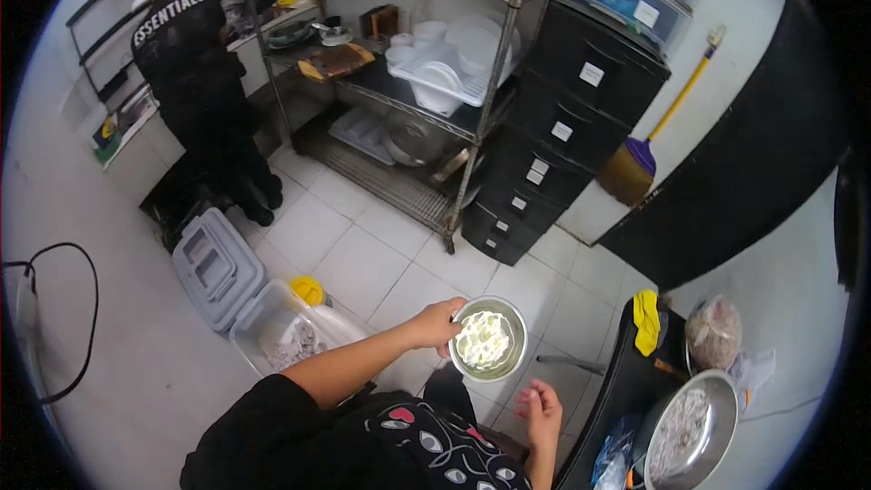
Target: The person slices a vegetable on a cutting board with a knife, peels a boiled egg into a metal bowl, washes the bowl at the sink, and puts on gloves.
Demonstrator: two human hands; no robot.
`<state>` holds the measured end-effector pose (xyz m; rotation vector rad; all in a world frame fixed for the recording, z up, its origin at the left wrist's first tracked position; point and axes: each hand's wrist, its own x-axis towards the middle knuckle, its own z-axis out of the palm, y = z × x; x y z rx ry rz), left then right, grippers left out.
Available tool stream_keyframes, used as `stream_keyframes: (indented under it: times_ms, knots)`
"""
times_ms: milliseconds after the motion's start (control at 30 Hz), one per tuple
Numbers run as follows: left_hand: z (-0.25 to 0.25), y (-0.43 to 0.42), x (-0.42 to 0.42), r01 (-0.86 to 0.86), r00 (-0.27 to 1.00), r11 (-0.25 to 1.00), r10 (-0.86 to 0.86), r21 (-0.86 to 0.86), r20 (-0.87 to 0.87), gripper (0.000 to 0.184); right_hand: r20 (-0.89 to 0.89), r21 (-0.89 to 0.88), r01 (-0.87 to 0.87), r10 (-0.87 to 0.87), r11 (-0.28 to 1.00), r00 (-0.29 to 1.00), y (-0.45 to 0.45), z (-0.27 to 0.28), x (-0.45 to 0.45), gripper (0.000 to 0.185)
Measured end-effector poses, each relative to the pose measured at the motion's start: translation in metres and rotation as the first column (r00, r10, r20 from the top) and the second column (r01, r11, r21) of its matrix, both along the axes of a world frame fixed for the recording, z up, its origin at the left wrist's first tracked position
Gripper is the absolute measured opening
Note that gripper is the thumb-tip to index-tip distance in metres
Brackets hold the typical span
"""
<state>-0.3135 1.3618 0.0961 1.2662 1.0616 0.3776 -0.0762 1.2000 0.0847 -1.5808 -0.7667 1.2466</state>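
Metal bowl (520,349), small, held out ahead of the torso above the tiled floor (363,263), mouth up, roughly level. Pale greenish-white mix (483,339) inside; washed out by glare, so can't say what exactly. Left hand (435,325) closed on the left side of the rim, taking the whole load. Right hand (542,408) off the bowl, near it, fingers half-curled, nothing visible in the grasp. Main risk: tilt. One-sided grip, no support opposite, so easy to tip toward the free side and spill on the floor. Second: slip, given a wet or greasy rim. Third: a knock if swung too low toward the black tabletop (626,381) at right, crowded with a large steel bowl (726,417), yellow cloth (646,322) and blue plastic (617,454). Watch the left too: open clear tub (249,331) plus grey lid (218,268), likely to catch a careless step that way. Other person (186,63) well apart, back turned; low bump risk unless stepping back blind.
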Motion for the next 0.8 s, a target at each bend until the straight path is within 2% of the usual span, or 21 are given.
stream_keyframes:
  times_ms: [33,67,167,300,467,600,700,733,800]
  knots:
    - [0.001,0.007,0.0,-0.031,0.999,0.999,0.031,0.008,0.009,0.041,-0.063,0.003,-0.003,0.003,1.0,0.998,0.019,0.003,0.002,0.029]
    - [0.001,0.014,0.0,-0.06,0.998,0.998,0.06,0.016,0.02,0.041,-0.12,0.01,-0.077,0.078,0.997,0.99,0.038,-0.004,0.009,0.039]
    - [-0.006,0.04,0.005,-0.131,0.99,0.991,0.131,-0.01,0.054,0.042,-0.248,0.052,-0.197,0.204,0.979,0.947,0.096,-0.008,0.017,0.052]
    - [0.013,0.07,0.018,-0.223,0.97,0.975,0.224,-0.027,0.096,0.044,-0.505,0.149,-0.423,0.436,0.894,0.745,0.161,0.004,0.037,0.064]
    - [0.047,0.101,0.032,-0.311,0.944,0.948,0.316,-0.069,0.092,0.046,-0.637,0.212,-0.543,0.536,0.812,0.554,0.222,0.021,0.054,0.065]
    - [0.055,0.114,0.038,-0.358,0.927,0.933,0.36,-0.043,0.104,0.044,-0.786,0.175,-0.598,0.477,0.782,0.394,0.26,0.005,0.057,0.063]
    - [0.058,0.124,0.037,-0.403,0.909,0.914,0.405,-0.04,0.099,0.04,-0.783,0.227,-0.568,0.496,0.791,0.377,0.276,0.004,0.045,0.066]
    - [0.056,0.128,0.035,-0.413,0.902,0.91,0.413,-0.032,0.121,0.04,-0.799,0.173,-0.539,0.438,0.824,0.413,0.281,0.006,0.041,0.067]
    - [0.058,0.134,0.031,-0.436,0.889,0.9,0.434,-0.017,0.144,0.039,-0.762,0.15,-0.522,0.435,0.84,0.48,0.29,0.002,0.036,0.066]
